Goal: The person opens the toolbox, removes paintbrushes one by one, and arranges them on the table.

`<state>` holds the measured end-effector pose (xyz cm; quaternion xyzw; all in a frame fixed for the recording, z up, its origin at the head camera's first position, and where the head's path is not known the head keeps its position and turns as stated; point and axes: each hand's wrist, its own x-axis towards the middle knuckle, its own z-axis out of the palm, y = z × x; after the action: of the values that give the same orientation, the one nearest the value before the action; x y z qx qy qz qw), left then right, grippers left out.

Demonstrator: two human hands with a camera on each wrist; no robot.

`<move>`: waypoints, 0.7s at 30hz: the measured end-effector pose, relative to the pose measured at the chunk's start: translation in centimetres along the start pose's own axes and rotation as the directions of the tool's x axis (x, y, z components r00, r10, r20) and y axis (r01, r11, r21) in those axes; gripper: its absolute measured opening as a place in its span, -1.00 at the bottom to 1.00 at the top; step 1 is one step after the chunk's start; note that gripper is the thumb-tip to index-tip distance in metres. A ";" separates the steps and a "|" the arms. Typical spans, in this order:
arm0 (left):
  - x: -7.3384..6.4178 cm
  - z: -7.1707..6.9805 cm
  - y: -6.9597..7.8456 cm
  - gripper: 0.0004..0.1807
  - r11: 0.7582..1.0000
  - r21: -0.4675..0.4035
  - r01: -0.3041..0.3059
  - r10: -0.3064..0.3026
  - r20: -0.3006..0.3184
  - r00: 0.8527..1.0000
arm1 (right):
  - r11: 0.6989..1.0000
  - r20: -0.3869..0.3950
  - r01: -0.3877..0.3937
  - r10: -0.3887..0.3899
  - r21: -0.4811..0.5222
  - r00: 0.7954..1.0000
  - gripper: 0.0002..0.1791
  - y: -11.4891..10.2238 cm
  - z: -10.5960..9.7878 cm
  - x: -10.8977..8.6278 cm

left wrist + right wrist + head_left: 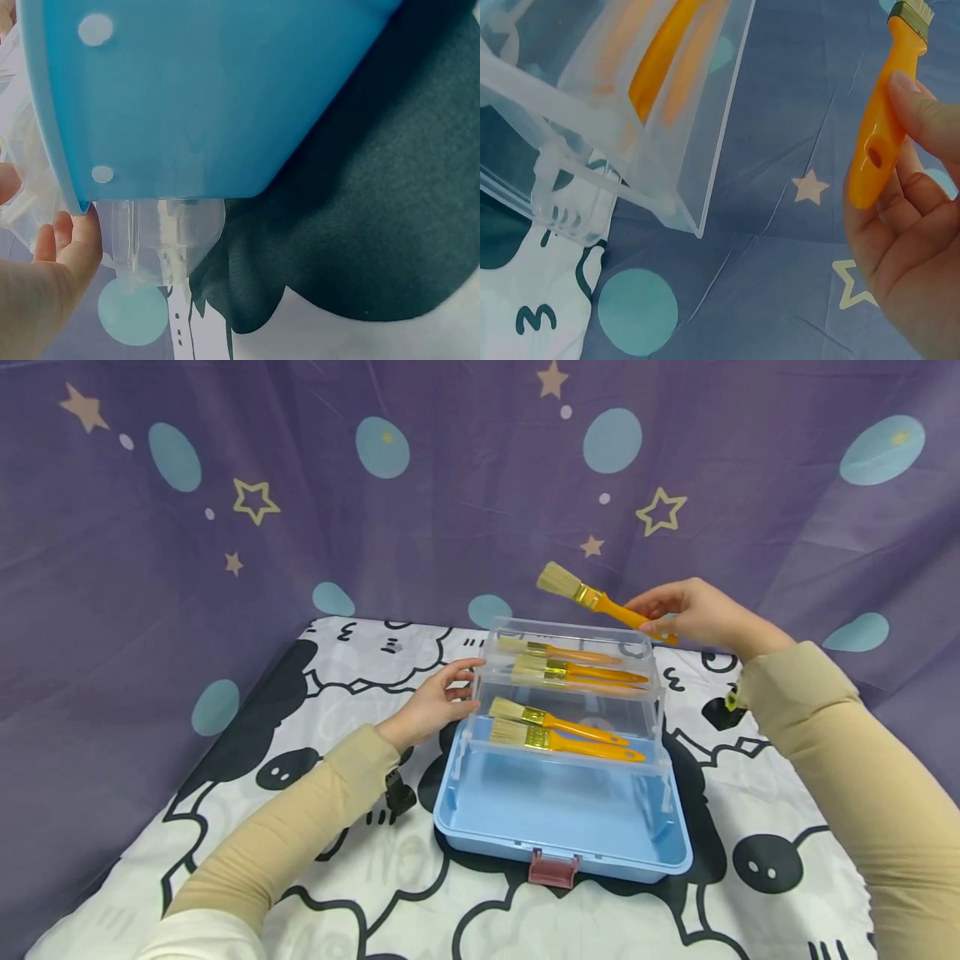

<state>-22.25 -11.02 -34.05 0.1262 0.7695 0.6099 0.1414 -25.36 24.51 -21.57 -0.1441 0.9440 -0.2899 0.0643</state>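
Observation:
My right hand (701, 610) pinches the orange handle of a paintbrush (592, 597) above the back right of a toolbox; its cream bristles point up and left. Two clear tiered trays (660, 693) stand raised over the light blue toolbox base (555, 793). At the trays' left side my left hand (435, 702) grips the edge, thumb and fingers to either side of it. The lower tray holds two paintbrushes (566, 743). Several more paintbrushes (585, 670) lie in the upper one. In the right wrist view the held brush (877, 142) shows a hole in its handle end.
The toolbox stands on a white cloth (405, 893) printed with black cartoon shapes. A pink latch (553, 868) hangs at its front rim. Behind rises a purple curtain (450, 527) with stars and blue ovals.

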 end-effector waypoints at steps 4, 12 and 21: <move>0.0 0.0 0.0 -0.31 1.000 -0.003 0.001 -0.001 0.000 1.000 | 0.999 -0.002 -0.018 0.018 0.028 1.000 -0.58 0.0 0.2 -0.8; 0.1 0.0 -0.1 -0.32 1.000 -0.004 0.000 0.000 0.003 1.000 | 0.993 -0.002 -0.024 0.024 0.115 1.000 -0.55 0.3 1.0 -2.6; 0.2 0.0 -0.2 -0.31 1.000 0.002 0.000 0.000 0.004 1.000 | 0.970 0.004 -0.021 0.021 0.244 1.000 -0.49 1.9 1.8 -4.2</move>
<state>-22.46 -11.02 -34.25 0.1274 0.7698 0.6089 0.1429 -21.44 26.39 -23.97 -0.1254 0.9026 -0.4028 0.0854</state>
